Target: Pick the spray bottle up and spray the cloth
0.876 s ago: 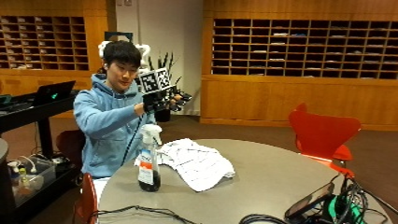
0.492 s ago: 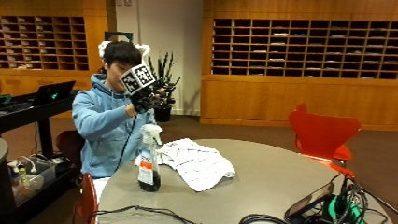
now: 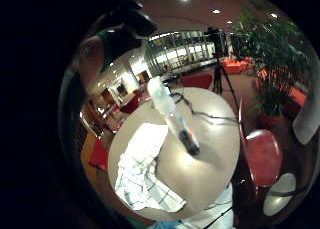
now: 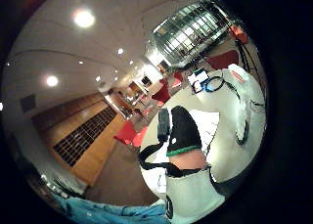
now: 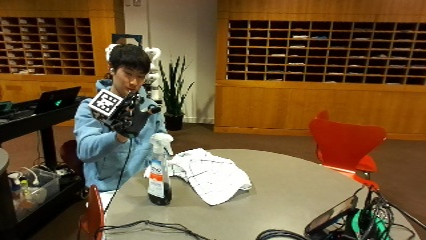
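wooden cubbyholes back a round table (image 5: 299, 195); the spray bottle (image 5: 159, 170) stands upright at its nine o'clock edge, touching the cloth (image 5: 212, 174). gloved right hand (image 5: 131, 117) hovers above, grasping nothing, fingers loosely released, likely preparing to reach.

The bottle (image 5: 159, 172) stood upright near the table edge, clear with a white trigger head, an orange-and-white label and dark liquid at its base. At its three o'clock, touching, lay the crumpled white checked cloth (image 5: 210, 173).
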Motion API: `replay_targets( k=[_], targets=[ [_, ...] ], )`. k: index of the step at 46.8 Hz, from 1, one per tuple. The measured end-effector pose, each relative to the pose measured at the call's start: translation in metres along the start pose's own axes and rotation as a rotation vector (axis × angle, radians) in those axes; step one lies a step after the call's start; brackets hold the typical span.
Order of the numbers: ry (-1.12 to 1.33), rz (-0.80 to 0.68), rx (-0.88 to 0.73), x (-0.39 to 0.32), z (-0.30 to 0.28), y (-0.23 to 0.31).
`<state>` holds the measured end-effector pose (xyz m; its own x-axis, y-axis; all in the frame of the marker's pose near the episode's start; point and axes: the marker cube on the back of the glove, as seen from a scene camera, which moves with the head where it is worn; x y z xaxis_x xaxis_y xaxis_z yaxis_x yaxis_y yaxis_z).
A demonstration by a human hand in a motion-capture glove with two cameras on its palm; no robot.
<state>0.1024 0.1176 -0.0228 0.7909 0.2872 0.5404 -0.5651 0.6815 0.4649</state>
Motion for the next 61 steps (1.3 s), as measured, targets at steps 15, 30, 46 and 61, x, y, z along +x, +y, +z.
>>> replay_targets(
  k=[15,30,46,61],
  targets=[
    [-0.051,0.093,0.144,0.074,0.036,-0.006],
    [-0.182,0.267,0.072,0.112,0.077,-0.021],
    [-0.288,0.397,0.006,0.118,0.110,-0.044],
    [-0.395,0.528,-0.019,0.115,0.134,-0.067]
  ],
)
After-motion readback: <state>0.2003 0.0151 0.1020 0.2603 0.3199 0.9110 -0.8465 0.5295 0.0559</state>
